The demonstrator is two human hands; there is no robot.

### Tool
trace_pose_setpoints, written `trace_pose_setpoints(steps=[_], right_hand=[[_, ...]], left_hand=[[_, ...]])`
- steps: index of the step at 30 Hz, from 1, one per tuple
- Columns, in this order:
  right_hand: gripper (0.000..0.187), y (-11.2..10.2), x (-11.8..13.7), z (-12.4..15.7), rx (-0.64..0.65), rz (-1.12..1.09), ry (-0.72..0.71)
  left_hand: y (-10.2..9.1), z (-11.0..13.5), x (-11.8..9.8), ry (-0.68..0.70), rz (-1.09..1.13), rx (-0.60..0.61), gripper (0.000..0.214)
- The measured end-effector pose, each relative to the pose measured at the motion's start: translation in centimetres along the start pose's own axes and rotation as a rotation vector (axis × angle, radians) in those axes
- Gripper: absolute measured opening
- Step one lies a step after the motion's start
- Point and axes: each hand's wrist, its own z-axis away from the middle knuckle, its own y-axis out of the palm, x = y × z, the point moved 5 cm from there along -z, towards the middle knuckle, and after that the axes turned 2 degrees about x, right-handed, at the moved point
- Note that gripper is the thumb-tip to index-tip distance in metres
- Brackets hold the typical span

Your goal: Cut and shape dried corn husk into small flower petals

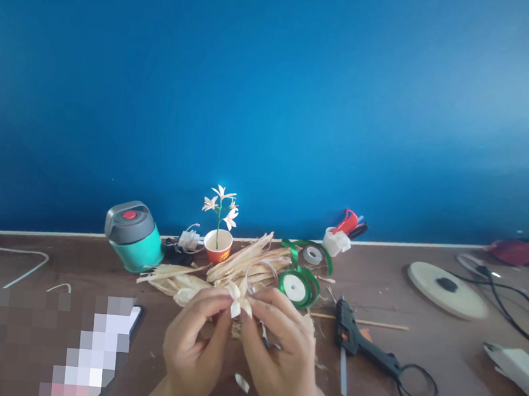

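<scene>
Between the fingertips of my left hand (196, 336) and my right hand (283, 340) is a small cream flower (238, 298) with pointed petals. Both hands pinch it from either side, thumbs and forefingers closed on its petals. Just behind my hands lies a pile of dried corn husks (245, 263). A roll of green ribbon (297, 288) rests beyond my right hand, its loose end curling up. One loose pale petal (241, 383) lies on the table below the hands. A paper cup (218, 252) behind the husks holds a stem with several similar flowers (220, 204).
A teal container (137, 246) stands at the back left, near a phone (134, 319) partly blurred out. To the right lie a glue gun (350, 330) with its cable, a thin stick (383, 325) and a round cream lid (447, 290). A white cup (335, 242) holds red-handled tools.
</scene>
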Motion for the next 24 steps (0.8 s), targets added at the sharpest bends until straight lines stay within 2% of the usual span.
trace_pose_setpoints(steps=[8, 18, 21, 24], right_hand=[[0.02, 0.2, 0.8, 0.3, -0.009, -0.045, -0.029], [0.023, 0.3, 1.3, 0.4, -0.007, -0.014, -0.039], [0.021, 0.3, 0.1, -0.1, 0.054, -0.016, 0.025], [0.019, -0.1, -2.3, -1.0, 0.15, -0.018, 0.205]], left_hand=[[0.0, 0.5, -0.6, 0.138, -0.007, -0.044, 0.027], [0.0, 0.8, -0.5, 0.17, -0.002, -0.048, 0.032], [0.2, 0.4, 0.1, 0.069, 0.011, -0.04, 0.024], [0.6, -0.1, 1.7, -0.212, 0.088, -0.015, 0.009]])
